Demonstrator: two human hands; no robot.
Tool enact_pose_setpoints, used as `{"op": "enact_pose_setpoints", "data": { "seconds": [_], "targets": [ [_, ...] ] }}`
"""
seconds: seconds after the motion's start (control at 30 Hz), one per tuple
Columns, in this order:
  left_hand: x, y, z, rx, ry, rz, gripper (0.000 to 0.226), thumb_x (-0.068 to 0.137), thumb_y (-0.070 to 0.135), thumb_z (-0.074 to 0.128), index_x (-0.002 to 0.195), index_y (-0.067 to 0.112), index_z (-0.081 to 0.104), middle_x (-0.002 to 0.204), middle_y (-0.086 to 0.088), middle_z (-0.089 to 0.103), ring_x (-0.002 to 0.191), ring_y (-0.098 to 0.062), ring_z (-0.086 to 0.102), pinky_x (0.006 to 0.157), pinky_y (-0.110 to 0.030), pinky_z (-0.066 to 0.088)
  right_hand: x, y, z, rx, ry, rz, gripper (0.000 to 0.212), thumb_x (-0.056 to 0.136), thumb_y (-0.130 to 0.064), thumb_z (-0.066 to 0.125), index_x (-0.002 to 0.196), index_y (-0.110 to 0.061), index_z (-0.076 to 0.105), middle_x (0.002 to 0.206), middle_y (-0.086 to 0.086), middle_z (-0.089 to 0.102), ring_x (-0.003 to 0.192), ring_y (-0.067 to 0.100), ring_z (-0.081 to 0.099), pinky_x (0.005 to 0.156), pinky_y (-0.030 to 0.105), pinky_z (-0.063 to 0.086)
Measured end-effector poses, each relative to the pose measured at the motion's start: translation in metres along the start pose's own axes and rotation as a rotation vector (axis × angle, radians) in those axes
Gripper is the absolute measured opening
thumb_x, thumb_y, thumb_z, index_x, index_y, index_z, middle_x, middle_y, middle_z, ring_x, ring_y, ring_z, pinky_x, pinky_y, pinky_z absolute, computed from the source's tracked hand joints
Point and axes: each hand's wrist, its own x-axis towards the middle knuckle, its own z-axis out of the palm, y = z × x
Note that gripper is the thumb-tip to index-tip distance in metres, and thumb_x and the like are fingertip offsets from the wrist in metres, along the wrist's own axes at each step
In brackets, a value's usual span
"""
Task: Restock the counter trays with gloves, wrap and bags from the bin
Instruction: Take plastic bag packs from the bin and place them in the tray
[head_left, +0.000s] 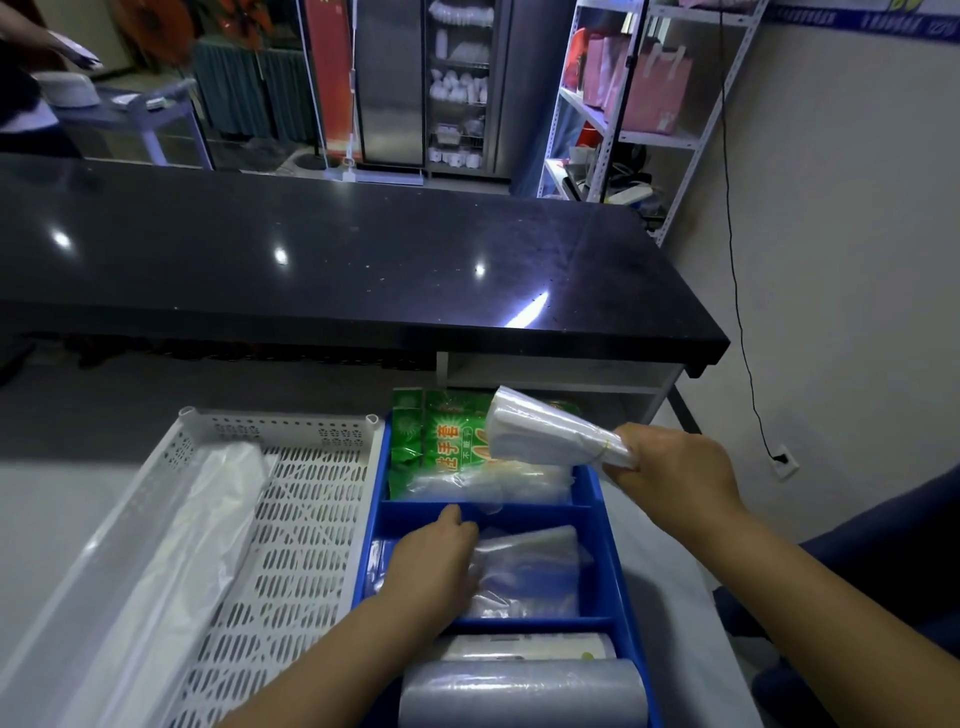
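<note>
A worker restocked a blue divided plastic tray (602, 519) at a counter, a banded bundle of clear plastic bags (550, 434) in the right hand (670, 475)

The right fingers were clamped on the bundle's banded end above the far compartment, its long axis running up and to the left; the left hand (434, 561) lay curled on clear bags (530, 571) in the middle compartment, grip unclear. Green glove packets (441, 436) and grey film rolls (519, 693) already filled other sections; the white perforated basket (306, 499) seemed nearly emptied

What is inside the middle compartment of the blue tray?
The blue tray holds clear plastic bags in its middle compartment, with the left hand resting on them. What lies beneath the bags and the hand is covered, so it cannot be seen.
</note>
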Motion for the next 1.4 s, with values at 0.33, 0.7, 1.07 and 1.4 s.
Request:
{"op": "enact_pose_setpoints", "data": {
  "seconds": [0.33, 0.7, 1.07, 1.4],
  "targets": [
    [-0.051, 0.003, -0.021, 0.065, 0.206, 0.220, 0.032, 0.034, 0.019, 0.081, 0.055, 0.020, 0.057, 0.051, 0.005, 0.058, 0.041, -0.016, 0.055, 0.032, -0.024, 0.033, 0.026, -0.060, 0.021, 0.146, -0.310, -0.160, 0.018, 0.078, -0.042, 0.066, 0.076, -0.026, 0.057, 0.074, -0.007, 0.053, 0.063, 0.011, 0.049, 0.052, 0.025, 0.035],
    [-0.051, 0.001, -0.008, 0.098, 0.151, 0.112, 0.022, 0.051, 0.029, 0.073, 0.060, 0.021, 0.055, 0.055, 0.005, 0.061, 0.050, -0.014, 0.058, 0.045, -0.024, 0.021, 0.023, -0.085, 0.074, 0.221, -0.791, -0.224, 0.022, 0.074, -0.031, 0.068, 0.068, -0.028, 0.047, 0.072, -0.009, 0.051, 0.072, 0.016, 0.050, 0.055, 0.027, 0.038],
    [-0.037, 0.001, -0.008, -0.027, 0.046, -0.002, 0.007, 0.083, 0.024, 0.046, 0.089, 0.021, 0.049, 0.100, 0.002, 0.064, 0.094, -0.023, 0.055, 0.063, -0.031, 0.026, 0.017, -0.075, 0.071, 0.212, -0.485, -0.268, 0.038, 0.084, -0.036, 0.057, 0.122, -0.034, 0.054, 0.121, -0.005, 0.061, 0.106, 0.019, 0.054, 0.081, 0.035, 0.046],
    [-0.023, -0.006, -0.003, 0.021, 0.095, 0.061, 0.031, 0.081, 0.029, 0.050, 0.111, 0.026, 0.051, 0.118, 0.007, 0.050, 0.113, -0.016, 0.041, 0.089, -0.027, 0.030, 0.007, -0.064, 0.073, 0.359, -0.699, -0.300, 0.042, 0.094, -0.022, 0.044, 0.131, -0.044, 0.044, 0.120, -0.006, 0.045, 0.111, 0.014, 0.039, 0.097, 0.031, 0.036]
  ]
}}
